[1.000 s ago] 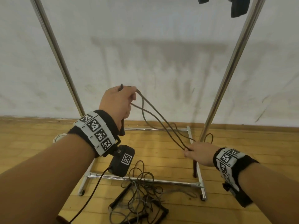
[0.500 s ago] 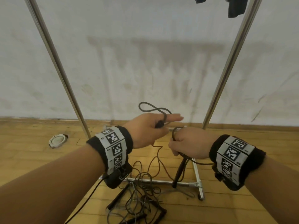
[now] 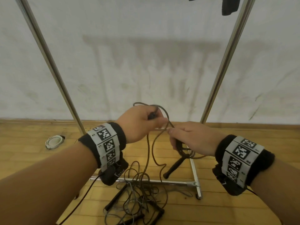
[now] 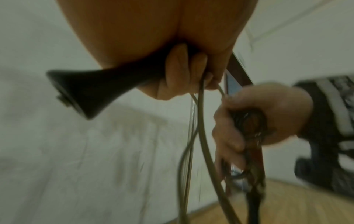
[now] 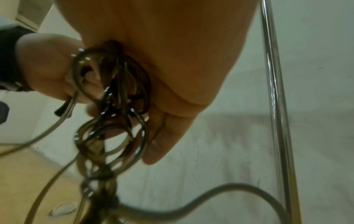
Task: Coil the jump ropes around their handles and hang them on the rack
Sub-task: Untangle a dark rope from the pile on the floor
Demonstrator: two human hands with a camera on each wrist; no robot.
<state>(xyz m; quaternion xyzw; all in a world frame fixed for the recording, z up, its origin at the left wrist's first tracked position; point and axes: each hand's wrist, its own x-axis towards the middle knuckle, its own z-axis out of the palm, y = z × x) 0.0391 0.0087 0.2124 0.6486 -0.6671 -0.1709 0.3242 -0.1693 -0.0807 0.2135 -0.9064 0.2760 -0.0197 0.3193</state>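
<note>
Two hands, raised side by side at the centre of the head view, work one jump rope.

Left hand (image 3: 138, 122): fingers curled round a black handle (image 4: 91, 89) and pinching the rope cord (image 3: 153, 153) that leaves it. A cord loop stands above the knuckles at 12 o'clock; two strands drop from the fist toward 6 o'clock.

Right hand (image 3: 191, 138): at 3 o'clock of the left hand, fingertips nearly touching it. Fingers closed round a bundle of cord coils (image 5: 114, 109) wound about the second handle (image 3: 174, 168), whose black end slants down toward 7 o'clock below the fist.

Wrist bands: one on each forearm, black with white coded squares.

Spare jump ropes (image 3: 138, 202): tangled heap of grey and brown cord with black handles, on the floor at 6 o'clock of the hands, against the rack's lower bar.

Rack (image 3: 222, 65): two chrome uprights, at 10 and 2 o'clock of the hands, on a chrome floor frame. Dark items hang at the top edge at 1 o'clock; their kind cannot be told.

White round object (image 3: 54, 141): on the wood floor at 9 o'clock.
</note>
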